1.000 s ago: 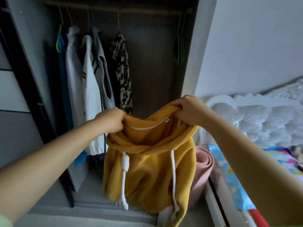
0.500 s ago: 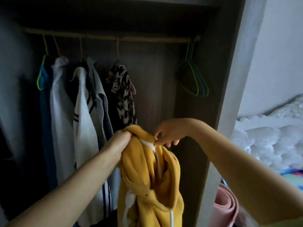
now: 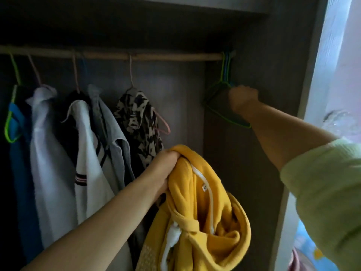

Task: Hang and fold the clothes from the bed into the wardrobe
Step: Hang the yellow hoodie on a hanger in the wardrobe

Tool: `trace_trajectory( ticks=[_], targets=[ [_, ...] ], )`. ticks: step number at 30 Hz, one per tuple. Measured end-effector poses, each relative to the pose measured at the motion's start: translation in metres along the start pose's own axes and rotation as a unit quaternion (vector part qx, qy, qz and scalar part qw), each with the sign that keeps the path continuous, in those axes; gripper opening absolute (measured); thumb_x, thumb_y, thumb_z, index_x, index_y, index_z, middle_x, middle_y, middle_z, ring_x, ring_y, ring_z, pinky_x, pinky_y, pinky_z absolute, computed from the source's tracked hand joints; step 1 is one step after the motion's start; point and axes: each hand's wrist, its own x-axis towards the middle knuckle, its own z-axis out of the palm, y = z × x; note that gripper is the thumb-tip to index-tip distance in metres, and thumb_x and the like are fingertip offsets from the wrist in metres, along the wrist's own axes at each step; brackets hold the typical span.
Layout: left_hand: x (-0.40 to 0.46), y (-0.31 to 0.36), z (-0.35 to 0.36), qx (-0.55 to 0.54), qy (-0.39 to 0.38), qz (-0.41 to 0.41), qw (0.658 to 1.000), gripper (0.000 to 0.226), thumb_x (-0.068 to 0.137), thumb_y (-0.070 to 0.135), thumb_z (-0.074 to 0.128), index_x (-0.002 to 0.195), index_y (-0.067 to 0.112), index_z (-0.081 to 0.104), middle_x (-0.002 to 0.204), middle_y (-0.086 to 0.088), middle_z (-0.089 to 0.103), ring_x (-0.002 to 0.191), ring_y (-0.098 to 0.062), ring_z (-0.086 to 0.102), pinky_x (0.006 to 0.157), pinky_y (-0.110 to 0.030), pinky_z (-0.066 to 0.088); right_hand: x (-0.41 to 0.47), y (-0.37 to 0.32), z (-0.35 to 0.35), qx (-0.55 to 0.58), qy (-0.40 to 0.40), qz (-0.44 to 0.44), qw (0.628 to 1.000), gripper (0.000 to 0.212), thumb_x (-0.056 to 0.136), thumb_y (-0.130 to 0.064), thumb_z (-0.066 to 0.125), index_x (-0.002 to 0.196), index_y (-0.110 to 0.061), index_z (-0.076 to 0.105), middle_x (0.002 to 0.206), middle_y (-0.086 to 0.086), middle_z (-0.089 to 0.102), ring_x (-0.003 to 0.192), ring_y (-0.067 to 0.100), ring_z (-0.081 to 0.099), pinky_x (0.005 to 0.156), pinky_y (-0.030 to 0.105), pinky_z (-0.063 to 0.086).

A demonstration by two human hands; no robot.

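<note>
left hand (image 3: 166, 163): fingers bunch yellow hoodie (image 3: 197, 212) collar, 6 o'clock, hanging down | right hand (image 3: 243, 98): fingers curled at spare hangers (image 3: 224, 90), 1 o'clock on rail (image 3: 156, 55); grip unclear | right nearer

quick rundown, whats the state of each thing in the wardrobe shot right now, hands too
yellow hoodie: off any hanger, bunched, dangling from the left hand
left hand: grips the hoodie at its top
right hand: curled at the empty hangers
empty hangers: bunched, hooked at the rail's right end
rail: carrying hangers
leopard print garment: hung on a pink hanger
white striped top: hung
blue garment: hung on a green hanger
</note>
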Motion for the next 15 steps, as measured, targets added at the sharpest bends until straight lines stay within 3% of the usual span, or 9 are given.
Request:
trace_trajectory(
  ticks=[3, 6, 8, 11, 15],
  targets=[
    [0.004, 0.003, -0.008, -0.018, 0.001, -0.011, 1.0, 0.019, 0.092, 0.019, 0.053, 0.102, 0.012, 0.067, 0.104, -0.016, 0.067, 0.096, -0.03, 0.064, 0.089, -0.043, 0.052, 0.003, 0.0, 0.008, 0.023, 0.007, 0.023, 0.999, 0.036, 0.097, -0.01, 0.045, 0.132, -0.001, 0.046, 0.131, 0.021, 0.052, 0.12, 0.038, 0.052, 0.093, 0.044, 0.044],
    [0.008, -0.001, -0.016, -0.026, -0.009, -0.016, 0.999, 0.02, 0.094, 0.02, 0.051, 0.107, 0.013, 0.065, 0.099, -0.013, 0.067, 0.09, -0.027, 0.064, 0.073, -0.036, 0.054, 0.008, 0.005, 0.012, 0.023, -0.006, 0.047, 0.999, 0.048, 0.097, -0.013, 0.046, 0.141, -0.003, 0.03, 0.137, 0.022, 0.046, 0.123, 0.038, 0.049, 0.095, 0.044, 0.042],
    [0.007, -0.002, -0.018, -0.036, -0.016, -0.026, 0.999, 0.016, 0.096, 0.019, 0.049, 0.102, 0.014, 0.064, 0.096, -0.012, 0.066, 0.085, -0.024, 0.063, 0.064, -0.032, 0.051, 0.011, 0.014, 0.014, -0.012, -0.017, 0.051, 0.998, 0.041, 0.097, -0.014, 0.046, 0.137, -0.004, 0.041, 0.135, 0.018, 0.051, 0.123, 0.034, 0.051, 0.096, 0.042, 0.041],
    [0.006, -0.001, -0.024, -0.038, -0.016, -0.034, 0.999, 0.019, 0.097, 0.019, 0.048, 0.104, 0.012, 0.064, 0.098, -0.014, 0.065, 0.087, -0.025, 0.062, 0.068, -0.034, 0.052, 0.017, 0.022, 0.017, -0.038, -0.015, 0.046, 0.998, 0.032, 0.099, -0.016, 0.044, 0.127, -0.008, 0.057, 0.131, 0.014, 0.055, 0.122, 0.032, 0.053, 0.096, 0.042, 0.043],
    [0.005, -0.006, -0.026, -0.031, -0.013, -0.033, 0.999, 0.016, 0.095, 0.015, 0.048, 0.1, 0.013, 0.064, 0.093, -0.012, 0.065, 0.083, -0.023, 0.062, 0.068, -0.031, 0.051, 0.017, 0.017, 0.014, 0.03, 0.037, 0.048, 0.998, 0.03, 0.096, -0.004, 0.042, 0.122, 0.004, 0.056, 0.124, 0.024, 0.058, 0.116, 0.041, 0.056, 0.092, 0.049, 0.046]
  ],
)
